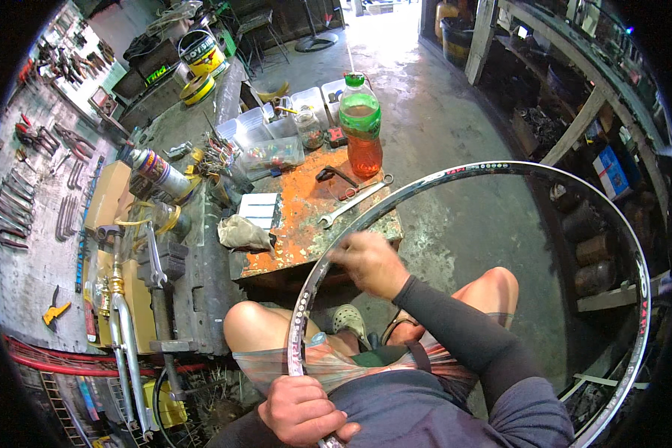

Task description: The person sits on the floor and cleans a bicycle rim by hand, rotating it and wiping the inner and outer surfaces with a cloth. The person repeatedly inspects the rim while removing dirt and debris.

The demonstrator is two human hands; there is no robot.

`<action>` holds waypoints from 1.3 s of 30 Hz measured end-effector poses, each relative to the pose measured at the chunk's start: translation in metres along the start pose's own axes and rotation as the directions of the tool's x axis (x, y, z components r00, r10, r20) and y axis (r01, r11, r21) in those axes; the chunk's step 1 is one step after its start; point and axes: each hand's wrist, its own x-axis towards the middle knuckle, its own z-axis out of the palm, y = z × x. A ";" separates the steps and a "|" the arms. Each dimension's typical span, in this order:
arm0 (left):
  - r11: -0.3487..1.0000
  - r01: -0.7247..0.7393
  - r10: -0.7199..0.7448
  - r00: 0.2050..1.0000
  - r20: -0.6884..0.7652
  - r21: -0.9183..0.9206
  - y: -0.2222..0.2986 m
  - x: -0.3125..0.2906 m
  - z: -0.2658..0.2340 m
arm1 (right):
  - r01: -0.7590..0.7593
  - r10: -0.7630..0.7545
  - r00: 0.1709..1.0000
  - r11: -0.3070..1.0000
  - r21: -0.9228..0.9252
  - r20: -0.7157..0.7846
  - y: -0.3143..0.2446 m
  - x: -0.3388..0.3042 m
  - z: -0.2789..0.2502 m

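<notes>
Wheel rim [296, 336] stands on the near side of the orange surface [299, 224], its left stretch running near to far. Left hand [304, 410]: grip wrapped round the near end. Right hand [373, 263]: nearer the far end, at the rim; blurred, pinch cannot be told

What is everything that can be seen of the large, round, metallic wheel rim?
The large wheel rim looks metallic, silver and dark, with small printed marks; no spokes show. It spans the view's centre and right, its lowest part cut off. The left hand grips its lower left; the blurred right hand is at its upper left, contact unclear.
</notes>
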 end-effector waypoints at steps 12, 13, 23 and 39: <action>0.999 0.037 -0.037 0.999 0.021 0.008 0.002 0.002 -0.005 | -0.246 0.251 0.968 0.939 -0.239 -0.008 0.031 0.005 -0.020; 0.999 0.041 -0.042 0.998 0.043 0.022 0.003 0.004 -0.006 | -0.226 0.233 0.972 0.938 -0.263 -0.006 0.031 0.007 -0.021; 0.999 0.025 -0.024 0.999 -0.033 0.037 0.012 0.022 -0.008 | -0.262 0.249 0.965 0.875 -0.406 -0.085 0.034 0.000 -0.016; 0.998 -0.011 0.014 0.999 -0.051 0.067 0.001 -0.008 -0.001 | -0.186 0.190 0.982 0.941 -0.284 -0.014 0.019 0.008 -0.008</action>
